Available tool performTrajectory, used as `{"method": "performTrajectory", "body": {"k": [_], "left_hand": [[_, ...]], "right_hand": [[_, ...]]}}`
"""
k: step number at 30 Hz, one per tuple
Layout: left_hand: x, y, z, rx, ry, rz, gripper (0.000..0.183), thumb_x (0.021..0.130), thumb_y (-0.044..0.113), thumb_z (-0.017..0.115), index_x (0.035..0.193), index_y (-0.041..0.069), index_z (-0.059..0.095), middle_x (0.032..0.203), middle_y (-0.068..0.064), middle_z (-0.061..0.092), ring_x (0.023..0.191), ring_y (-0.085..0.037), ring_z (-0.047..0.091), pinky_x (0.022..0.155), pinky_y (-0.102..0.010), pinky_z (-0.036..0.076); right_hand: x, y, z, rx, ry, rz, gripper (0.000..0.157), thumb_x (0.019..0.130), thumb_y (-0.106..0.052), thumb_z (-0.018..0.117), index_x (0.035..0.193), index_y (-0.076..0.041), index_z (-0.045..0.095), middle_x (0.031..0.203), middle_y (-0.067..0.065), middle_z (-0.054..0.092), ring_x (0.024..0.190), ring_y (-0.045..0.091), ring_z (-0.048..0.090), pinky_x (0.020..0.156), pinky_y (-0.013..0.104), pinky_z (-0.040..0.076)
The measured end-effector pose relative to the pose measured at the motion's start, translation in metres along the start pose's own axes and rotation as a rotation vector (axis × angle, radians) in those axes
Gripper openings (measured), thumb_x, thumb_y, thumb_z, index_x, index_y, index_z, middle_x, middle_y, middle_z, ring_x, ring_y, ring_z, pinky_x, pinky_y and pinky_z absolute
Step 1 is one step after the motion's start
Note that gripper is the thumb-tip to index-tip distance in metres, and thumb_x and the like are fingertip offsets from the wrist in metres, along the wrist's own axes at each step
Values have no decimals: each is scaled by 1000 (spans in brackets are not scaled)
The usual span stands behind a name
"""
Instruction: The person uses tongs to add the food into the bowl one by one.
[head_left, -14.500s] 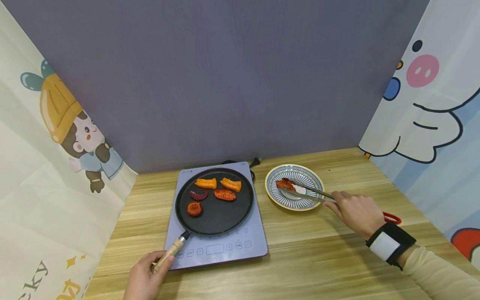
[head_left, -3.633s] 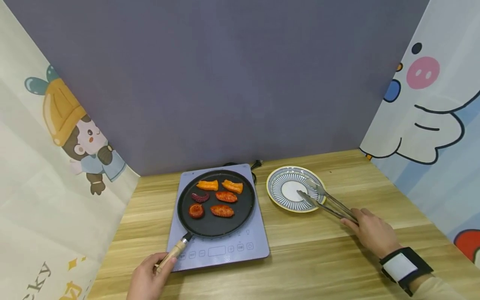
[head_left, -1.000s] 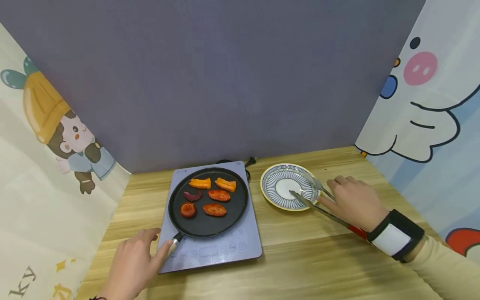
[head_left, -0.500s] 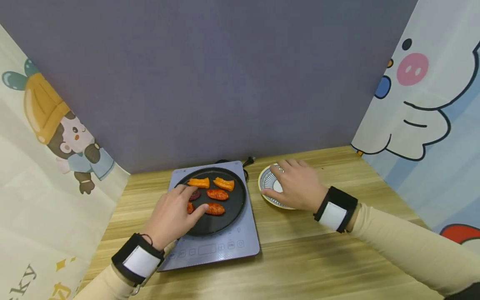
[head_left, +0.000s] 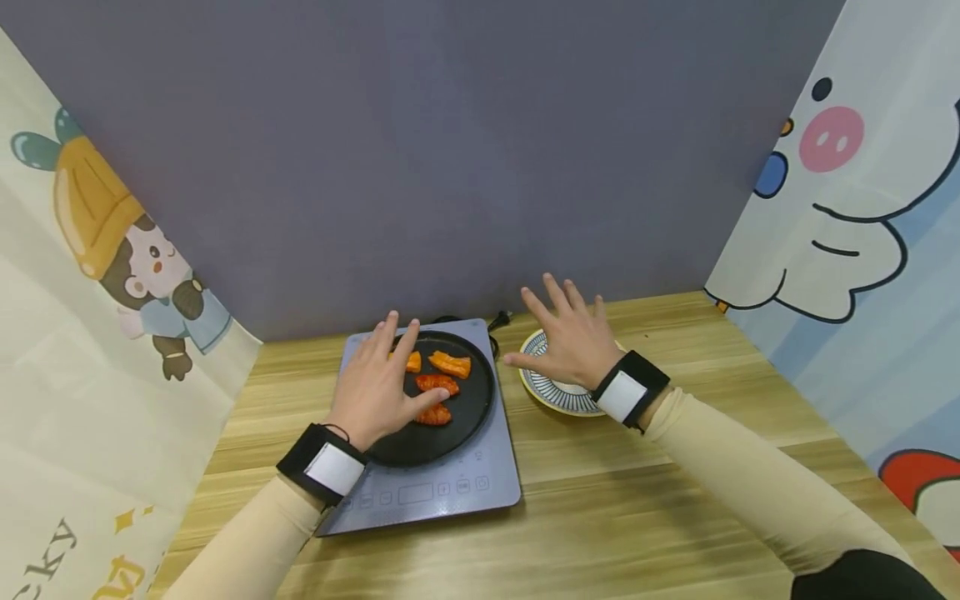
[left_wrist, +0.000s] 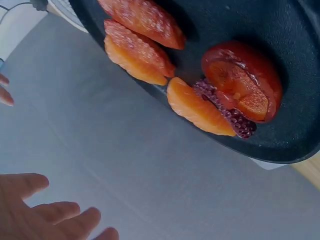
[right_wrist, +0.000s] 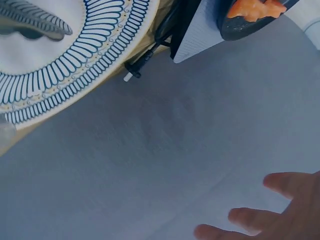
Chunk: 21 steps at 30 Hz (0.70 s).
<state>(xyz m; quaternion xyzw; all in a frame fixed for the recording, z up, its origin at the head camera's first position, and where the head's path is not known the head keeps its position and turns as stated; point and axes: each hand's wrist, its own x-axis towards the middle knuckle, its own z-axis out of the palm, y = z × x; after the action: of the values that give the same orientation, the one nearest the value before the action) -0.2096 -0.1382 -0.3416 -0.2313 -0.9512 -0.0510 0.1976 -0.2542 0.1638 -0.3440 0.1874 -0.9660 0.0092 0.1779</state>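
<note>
My left hand (head_left: 378,387) hovers over the black frying pan (head_left: 470,421), fingers spread, holding nothing. It hides part of the food and the pan's handle. In the pan lie orange pieces (head_left: 450,364), red ridged pieces that look like chicken wings (head_left: 432,414), a purple octopus tentacle (left_wrist: 225,107) and a round, glossy red-brown piece (left_wrist: 242,80). My right hand (head_left: 573,342), also spread and holding nothing, is raised above the blue-patterned plate (head_left: 551,395). Metal tongs (right_wrist: 37,17) rest in that plate, their ends showing in the right wrist view; most of them is hidden.
Under the pan is a flat induction cooker (head_left: 480,496) with touch buttons. Its black cord and plug (head_left: 500,320) lie behind, between cooker and plate. A grey wall (head_left: 420,167) closes off the back of the wooden table (head_left: 592,517); printed curtains (head_left: 847,225) hang at both sides.
Earlier, a second red piece went from plate to pan. Since one second ago, my left hand has left the handle and risen over the pan; my right hand has released the tongs and moved left.
</note>
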Motion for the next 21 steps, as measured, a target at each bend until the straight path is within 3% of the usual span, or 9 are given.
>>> {"method": "performTrajectory", "body": {"k": [9, 12, 21], "left_hand": [[3, -2, 21, 120, 3, -67, 107, 61, 91, 29, 143, 23, 14, 146, -20, 12, 129, -33, -4, 102, -61, 10], [2, -2, 26, 134, 20, -77, 108, 60, 92, 27, 143, 25, 14, 146, -20, 12, 129, -34, -4, 102, -63, 4], [2, 5, 28, 139, 46, -117, 112, 54, 94, 31, 143, 27, 14, 146, -21, 8, 128, -35, -9, 99, -67, 2]], "right_hand": [[3, -4, 21, 12, 46, 4, 105, 58, -94, 24, 142, -34, 1, 148, 12, 9, 128, 38, -2, 90, 75, 13], [2, -6, 25, 30, 67, -1, 106, 57, -95, 24, 141, -35, -1, 148, 12, 8, 128, 38, -5, 90, 76, 9], [-4, -15, 34, 37, 84, -11, 114, 52, -96, 27, 143, -33, 1, 148, 12, 6, 128, 39, -5, 92, 75, 6]]}}
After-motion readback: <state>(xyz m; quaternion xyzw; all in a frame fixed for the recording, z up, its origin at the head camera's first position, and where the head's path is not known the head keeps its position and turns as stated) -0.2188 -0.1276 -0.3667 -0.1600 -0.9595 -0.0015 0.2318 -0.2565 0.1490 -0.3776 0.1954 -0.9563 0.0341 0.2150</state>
